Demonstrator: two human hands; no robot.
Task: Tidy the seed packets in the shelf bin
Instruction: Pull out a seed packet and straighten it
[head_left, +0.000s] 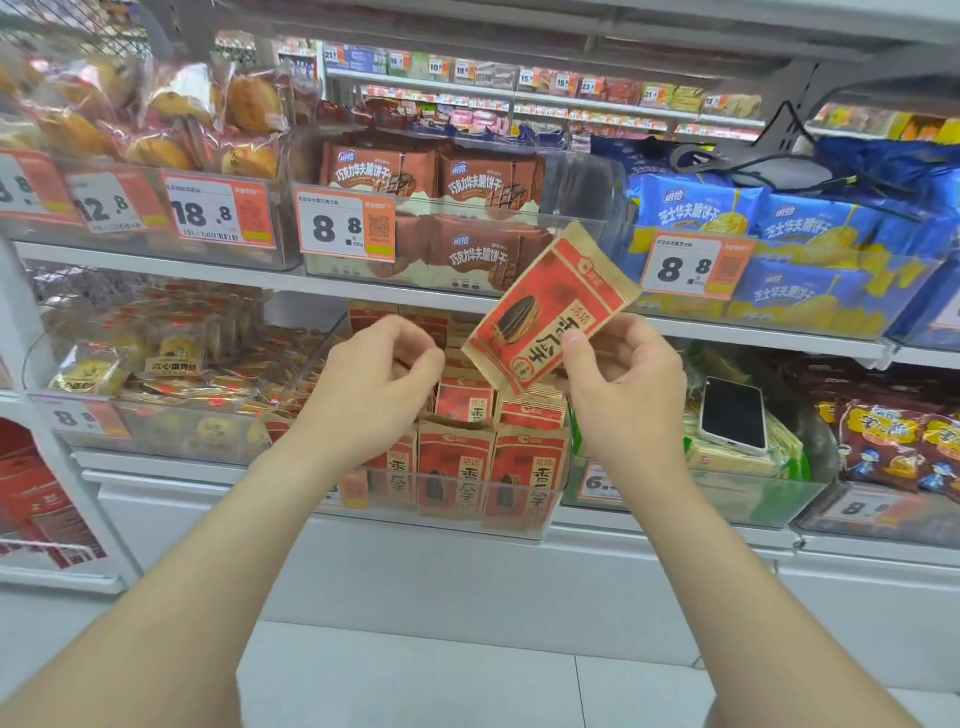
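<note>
I pinched the seed packet (545, 312) by its bottom corner with the right hand (623, 384); it looked light and bendy. The left hand (379, 379) was curled up, holding nothing

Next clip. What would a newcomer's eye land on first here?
A red seed packet hangs tilted in mid-air at centre, pinched at its lower edge by the right hand. Just below is the clear bin of matching packets standing upright, with the left hand curled above them. A phone lies on green packs in the next bin to the right.
</note>
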